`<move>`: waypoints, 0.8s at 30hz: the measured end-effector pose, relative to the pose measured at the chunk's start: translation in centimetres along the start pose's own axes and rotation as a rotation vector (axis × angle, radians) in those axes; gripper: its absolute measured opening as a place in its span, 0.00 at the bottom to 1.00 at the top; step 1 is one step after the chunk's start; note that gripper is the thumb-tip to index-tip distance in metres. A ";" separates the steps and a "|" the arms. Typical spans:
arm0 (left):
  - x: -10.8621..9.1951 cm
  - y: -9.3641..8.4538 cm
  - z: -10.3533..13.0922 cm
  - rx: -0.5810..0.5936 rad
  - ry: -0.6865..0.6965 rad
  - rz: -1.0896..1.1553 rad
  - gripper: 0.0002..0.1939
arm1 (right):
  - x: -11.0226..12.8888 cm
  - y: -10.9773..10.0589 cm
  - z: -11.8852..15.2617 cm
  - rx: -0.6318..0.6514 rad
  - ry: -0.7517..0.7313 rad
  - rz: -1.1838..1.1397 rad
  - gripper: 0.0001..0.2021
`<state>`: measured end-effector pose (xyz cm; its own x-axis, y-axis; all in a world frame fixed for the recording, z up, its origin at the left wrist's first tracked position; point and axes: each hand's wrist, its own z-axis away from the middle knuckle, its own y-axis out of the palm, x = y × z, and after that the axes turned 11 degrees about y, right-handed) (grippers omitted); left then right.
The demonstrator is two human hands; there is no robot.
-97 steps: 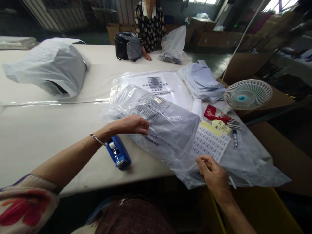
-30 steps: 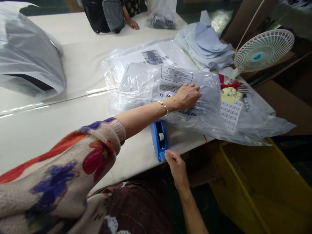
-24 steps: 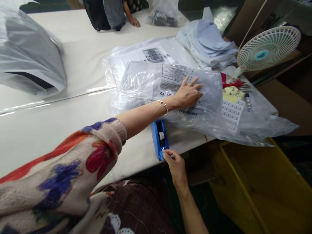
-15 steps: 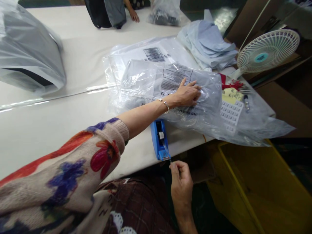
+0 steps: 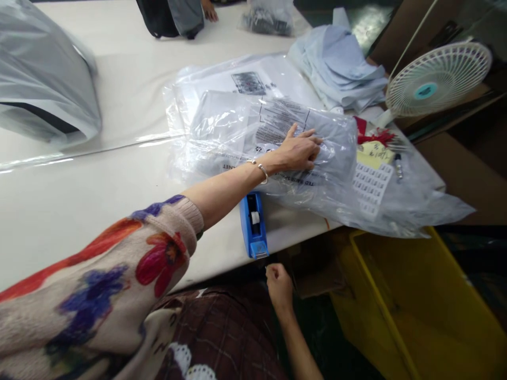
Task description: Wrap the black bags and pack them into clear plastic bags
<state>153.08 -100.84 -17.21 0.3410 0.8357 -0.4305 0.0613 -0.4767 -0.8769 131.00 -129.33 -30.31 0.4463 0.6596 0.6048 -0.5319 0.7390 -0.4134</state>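
Observation:
My left hand (image 5: 301, 149), with a bracelet at the wrist, lies with fingers spread on a clear plastic bag (image 5: 227, 119). Folded grey contents and black print show through the plastic. Below that forearm, a blue tape dispenser (image 5: 246, 227) stands at the table's front edge, its cutter end toward me. Just past the cutter, off the edge, my right hand (image 5: 280, 287) is closed in a pinch. A small bit of clear tape seems to be between its fingertips, though little of it shows.
A white fan (image 5: 439, 89) stands right, near blue-grey sheets (image 5: 332, 66). A label sheet (image 5: 372, 187) and a yellow tag (image 5: 374, 155) lie beside the bag. A yellow bin (image 5: 380, 285) is lower right. A plastic-covered bag (image 5: 43, 74) stands left; another person's hand (image 5: 209, 10) is at the back.
My right hand has moved slightly left and away from the dispenser's cutter, still pinched. My left hand stays on the plastic bag. The whole view has shifted a little.

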 end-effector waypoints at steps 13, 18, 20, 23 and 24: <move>-1.3 -0.9 1.0 -0.053 0.020 -0.057 0.02 | 26.3 -19.6 -4.9 0.132 -0.828 0.833 0.08; -1.4 -0.4 1.2 -0.087 0.012 -0.072 0.05 | 32.7 -16.7 -11.6 0.139 -0.941 1.323 0.05; -1.4 -0.3 1.2 -0.097 0.016 -0.085 0.06 | 33.9 -15.3 -13.1 0.111 -0.959 1.490 0.05; -1.3 -0.1 1.4 -0.097 0.008 -0.099 0.09 | 34.8 -14.2 -14.1 0.066 -1.003 1.601 0.04; -1.3 -0.1 1.4 -0.099 0.007 -0.100 0.11 | 34.9 -14.2 -14.4 0.035 -1.031 1.546 0.06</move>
<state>151.32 -101.48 -16.92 0.3355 0.8785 -0.3402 0.1872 -0.4161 -0.8898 164.52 -114.81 -13.09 -0.9408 0.3172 -0.1195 -0.0083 -0.3742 -0.9273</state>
